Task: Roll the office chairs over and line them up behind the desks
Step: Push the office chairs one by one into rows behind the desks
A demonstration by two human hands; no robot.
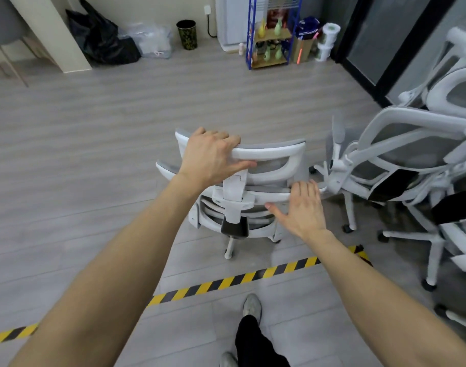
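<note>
Head view: one white mesh office chair (242, 186) stands on the floor just beyond the striped floor tape (226, 283), its back turned toward the person, so it lies straight ahead of both arms. Left hand (210, 157) forms the working grip: fingers curled over the top edge of the headrest (269, 154), thumb on its rear face, grasping that rail at its left end. Right hand (303, 207) is released, fingers straight and spread, resting flat against the right end of the backrest top rail, below and right of the headrest; firm pressure cannot be confirmed. The headrest's long axis runs left to right across the view, square to the arms, so a push would go forward, away from the tape. Both hands are on the chair; the left sits higher and farther out. A cluster of matching chairs (401, 165) stands close to the right of the held chair, one armrest near its right side; a snag there is judged possible. No counter is visible, so the destination cannot be stated.
</note>
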